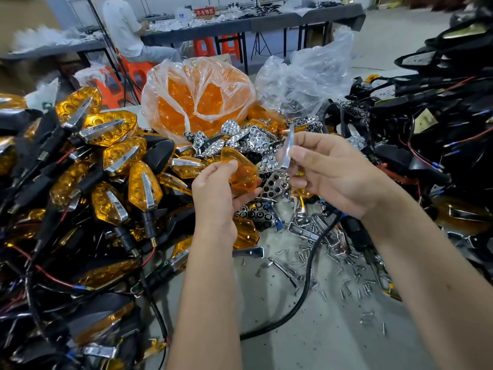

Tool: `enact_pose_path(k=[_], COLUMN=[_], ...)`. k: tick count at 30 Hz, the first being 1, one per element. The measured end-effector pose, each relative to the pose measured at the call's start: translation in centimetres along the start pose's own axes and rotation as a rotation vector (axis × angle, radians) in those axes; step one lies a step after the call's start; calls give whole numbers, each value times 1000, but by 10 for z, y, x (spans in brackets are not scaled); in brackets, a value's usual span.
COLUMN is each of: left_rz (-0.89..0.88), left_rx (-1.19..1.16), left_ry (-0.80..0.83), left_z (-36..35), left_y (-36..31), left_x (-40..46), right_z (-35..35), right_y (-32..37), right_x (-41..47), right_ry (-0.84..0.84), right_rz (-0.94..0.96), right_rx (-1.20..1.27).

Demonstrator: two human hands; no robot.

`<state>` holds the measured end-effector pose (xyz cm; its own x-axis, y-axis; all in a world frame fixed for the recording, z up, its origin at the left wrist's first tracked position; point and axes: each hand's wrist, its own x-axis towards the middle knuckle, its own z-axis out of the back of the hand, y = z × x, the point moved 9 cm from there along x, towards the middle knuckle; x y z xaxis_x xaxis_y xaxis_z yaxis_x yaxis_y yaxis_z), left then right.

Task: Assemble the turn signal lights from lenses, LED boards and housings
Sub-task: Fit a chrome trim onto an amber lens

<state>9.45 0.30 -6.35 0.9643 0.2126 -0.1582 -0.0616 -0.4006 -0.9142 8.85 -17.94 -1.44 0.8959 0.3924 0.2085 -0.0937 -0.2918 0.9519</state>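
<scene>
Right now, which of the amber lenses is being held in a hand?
The bare amber lens gripped by the left hand; other loose lenses lie in the pile.

Red sign on back table — white Chinese characters, blurred.

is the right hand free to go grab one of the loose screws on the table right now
Probably not yet: the right hand already pinches a chrome trim strip. The path down to the screws looks open, only a black cable nearby.
</scene>
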Motion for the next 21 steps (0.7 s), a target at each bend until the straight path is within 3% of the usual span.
enact_pose_path(k=[3,8,16,21], left_rz=[-10,-34,-86,-107], left_rx=[4,11,49,105], left_ry=[19,46,80,87], left_z=[-2,-5,-11,-12], left_y=[-1,-2,-7,-8], left_x=[0,-2,-5,-5], right_z=[-17,-26,-21,-9], right_y=[-1,-4,-10,-18], right_x=[1,3,3,6], right_ry=[109,134,109,-45], right_rz=[21,42,20,-24], right_rx=[222,333,251,-58])
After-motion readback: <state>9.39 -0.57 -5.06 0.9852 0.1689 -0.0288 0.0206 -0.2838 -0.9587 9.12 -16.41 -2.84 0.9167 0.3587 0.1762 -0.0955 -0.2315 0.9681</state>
